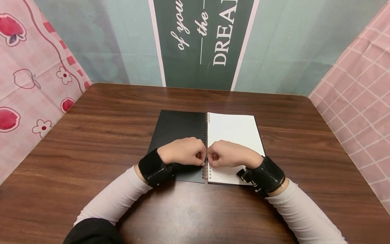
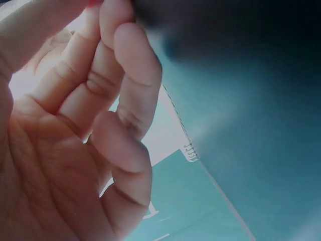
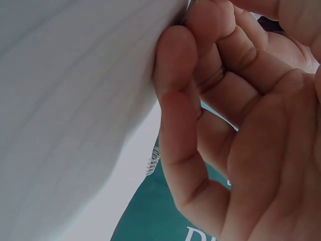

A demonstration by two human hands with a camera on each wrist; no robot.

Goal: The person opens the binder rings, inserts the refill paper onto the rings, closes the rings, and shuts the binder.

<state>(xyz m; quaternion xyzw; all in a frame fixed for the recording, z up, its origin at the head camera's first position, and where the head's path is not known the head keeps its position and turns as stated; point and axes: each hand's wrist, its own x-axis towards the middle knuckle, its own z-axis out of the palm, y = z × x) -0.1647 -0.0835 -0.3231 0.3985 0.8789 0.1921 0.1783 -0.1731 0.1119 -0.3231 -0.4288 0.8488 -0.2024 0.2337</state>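
Note:
A spiral notebook lies open on the table, its black cover [image 1: 182,123] to the left and a white page [image 1: 233,127] to the right. Metal rings [image 1: 208,117] run down the middle between them. My left hand [image 1: 184,151] bends over the cover, fingers curled, thumb and fingertips pinched together at the binding. Mirroring it, my right hand [image 1: 231,154] is over the page, its curled fingertips pinching at the same binding. The hands nearly meet knuckle to knuckle. What lies between the fingertips is mostly hidden; in the right wrist view they touch the page's inner edge.
The brown wooden table [image 1: 91,135] surrounds the notebook. Behind it hangs a green cloth with white lettering [image 1: 223,40]. Pink cloths with fruit prints [image 1: 39,81] and a grid [image 1: 362,88] border the sides. Black bands [image 1: 155,167] wrap both wrists.

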